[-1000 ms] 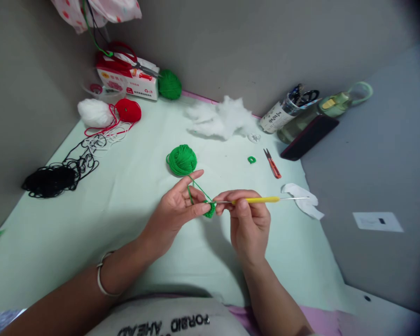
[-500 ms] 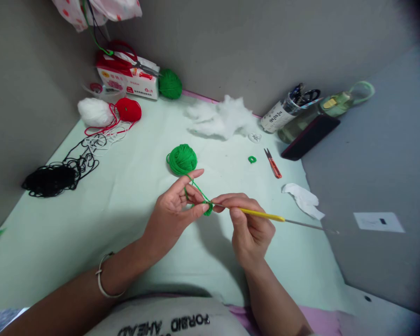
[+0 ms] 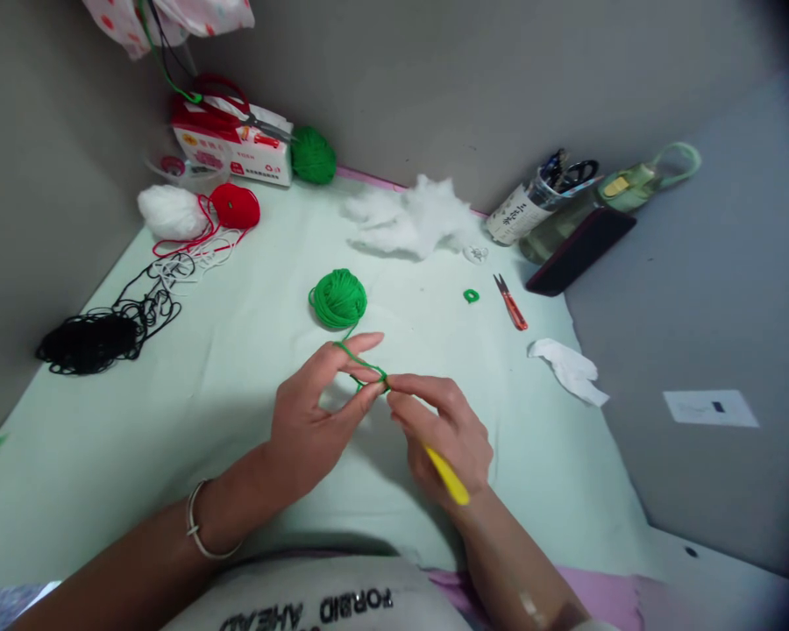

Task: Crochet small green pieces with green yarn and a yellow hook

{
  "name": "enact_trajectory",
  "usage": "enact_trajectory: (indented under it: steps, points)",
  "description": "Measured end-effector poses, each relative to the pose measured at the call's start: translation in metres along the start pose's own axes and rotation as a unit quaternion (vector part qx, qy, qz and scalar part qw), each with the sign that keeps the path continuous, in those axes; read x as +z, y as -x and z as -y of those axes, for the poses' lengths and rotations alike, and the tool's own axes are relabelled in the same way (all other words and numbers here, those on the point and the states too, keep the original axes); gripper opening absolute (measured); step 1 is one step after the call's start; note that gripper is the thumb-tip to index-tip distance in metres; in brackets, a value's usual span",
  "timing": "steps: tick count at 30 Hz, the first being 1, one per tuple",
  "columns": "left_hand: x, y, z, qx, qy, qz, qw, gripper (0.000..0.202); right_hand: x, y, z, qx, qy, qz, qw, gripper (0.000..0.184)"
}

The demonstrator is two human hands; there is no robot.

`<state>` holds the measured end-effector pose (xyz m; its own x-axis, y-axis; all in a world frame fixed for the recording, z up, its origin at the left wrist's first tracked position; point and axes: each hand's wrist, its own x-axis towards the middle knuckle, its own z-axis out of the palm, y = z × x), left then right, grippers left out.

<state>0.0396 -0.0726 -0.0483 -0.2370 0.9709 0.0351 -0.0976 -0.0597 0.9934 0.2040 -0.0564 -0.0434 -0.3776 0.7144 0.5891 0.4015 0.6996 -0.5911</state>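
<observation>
My left hand (image 3: 316, 403) pinches a small piece of green crochet work (image 3: 382, 382) between thumb and fingers. Green yarn (image 3: 358, 358) runs over its raised index finger from the green ball of yarn (image 3: 339, 298) just beyond. My right hand (image 3: 448, 434) is closed round a crochet hook with a yellow handle (image 3: 448, 473), whose rear end points down toward my wrist. The fingertips of both hands meet at the green piece, so the hook's tip is hidden. A small green crocheted ring (image 3: 472, 296) lies to the right, beside orange-handled thread snips (image 3: 511, 303).
White stuffing (image 3: 414, 219) lies at the back. Black yarn (image 3: 92, 340), white yarn (image 3: 171, 212) and red yarn (image 3: 235, 206) sit at left near a tissue box (image 3: 230, 145) with scissors on top. At right stand a pen holder (image 3: 516, 217), a phone (image 3: 582, 251) and a crumpled tissue (image 3: 571, 372).
The crochet hook has swung from pointing right to pointing down toward my wrist. My right hand has turned and shifted left, its fingertips now on the green piece. My left index finger has lowered slightly.
</observation>
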Motion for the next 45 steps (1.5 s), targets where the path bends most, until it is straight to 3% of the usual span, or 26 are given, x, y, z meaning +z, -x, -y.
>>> enact_trajectory:
  steps: [2,5,7,9,12,16,20,25,29,35,39,45]
  points:
    - [0.001,-0.005,-0.003,-0.086,0.078,0.03,0.993,0.047,0.0,0.005,-0.001,-0.012,0.063,0.001,0.998,0.047]
    - [0.0,-0.012,-0.006,-0.228,0.225,0.113,0.941,0.063,0.0,0.009,-0.004,-0.037,0.095,-0.006,0.995,0.057]
    - [-0.001,-0.015,-0.007,-0.281,0.287,0.145,0.904,0.065,0.001,0.008,-0.006,-0.04,0.052,-0.026,0.997,0.054]
    - [-0.002,-0.017,-0.007,-0.301,0.31,0.153,0.889,0.067,0.003,0.004,-0.008,-0.024,-0.019,-0.053,0.998,0.047]
    - [-0.003,-0.018,-0.008,-0.293,0.302,0.138,0.897,0.07,0.003,-0.003,-0.008,0.027,-0.114,-0.076,0.99,0.037]
    - [-0.003,-0.018,-0.007,-0.247,0.26,0.103,0.928,0.069,0.002,-0.008,-0.005,0.091,-0.18,-0.1,0.974,0.026]
    - [-0.001,-0.017,-0.008,-0.201,0.205,0.086,0.954,0.072,0.003,-0.011,-0.005,0.151,-0.258,-0.124,0.946,0.019]
    - [0.001,-0.017,-0.01,-0.18,0.168,0.063,0.967,0.066,0.001,-0.013,-0.008,0.213,-0.328,-0.131,0.911,0.016]
    - [0.001,-0.017,-0.008,-0.189,0.186,0.08,0.961,0.069,-0.001,-0.015,-0.009,0.257,-0.384,-0.102,0.881,0.014]
    - [-0.001,-0.016,-0.002,-0.211,0.248,0.154,0.933,0.069,0.0,-0.018,-0.007,0.301,-0.417,-0.108,0.851,0.012]
    - [0.0,-0.015,-0.002,-0.225,0.256,0.155,0.927,0.067,0.001,-0.019,-0.006,0.314,-0.444,-0.095,0.834,0.012]
    - [0.0,-0.015,-0.002,-0.245,0.247,0.18,0.92,0.082,0.005,-0.017,-0.006,0.316,-0.452,-0.088,0.83,0.013]
